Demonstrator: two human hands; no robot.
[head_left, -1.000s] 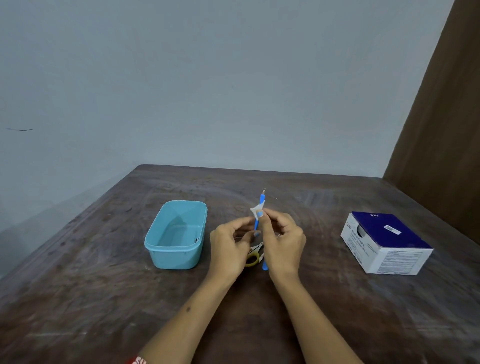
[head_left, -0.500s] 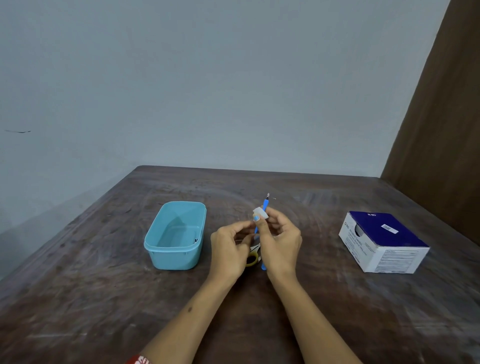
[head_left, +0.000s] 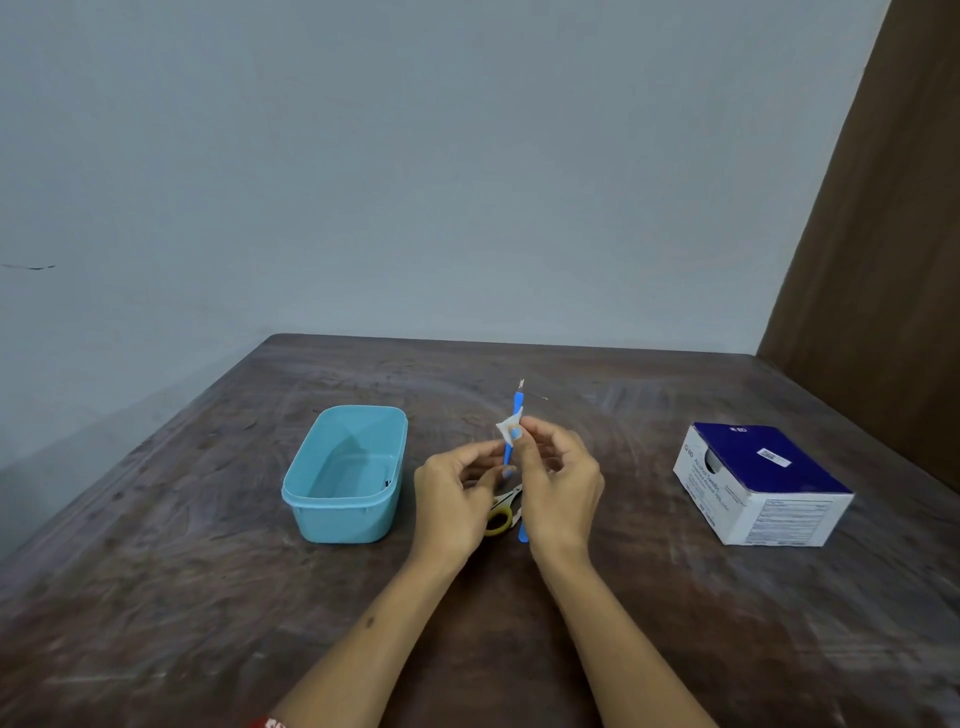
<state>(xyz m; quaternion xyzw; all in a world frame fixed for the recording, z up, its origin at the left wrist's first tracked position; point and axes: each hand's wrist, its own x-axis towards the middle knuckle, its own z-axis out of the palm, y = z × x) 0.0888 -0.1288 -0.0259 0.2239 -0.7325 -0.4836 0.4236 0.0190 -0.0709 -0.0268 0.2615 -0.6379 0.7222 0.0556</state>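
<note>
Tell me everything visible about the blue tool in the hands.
The blue tool is a slim stick, plastic by its look, with a thin metal tip on top. It is held nearly upright, tip leaning slightly right. The left hand pinches its lower shaft; the right hand pinches a white wipe round its middle. Its lower end is hidden.

blue tub (head_left: 343, 478) blocks left, box (head_left: 758, 488) blocks right, wide gap btwn, scissors (head_left: 501, 517) lying mid-gap

Left grip (head_left: 457, 499), right grip (head_left: 558, 488), forearms (head_left: 363, 639) bare; red-white band (head_left: 270, 723) at left arm's lower edge.
</note>
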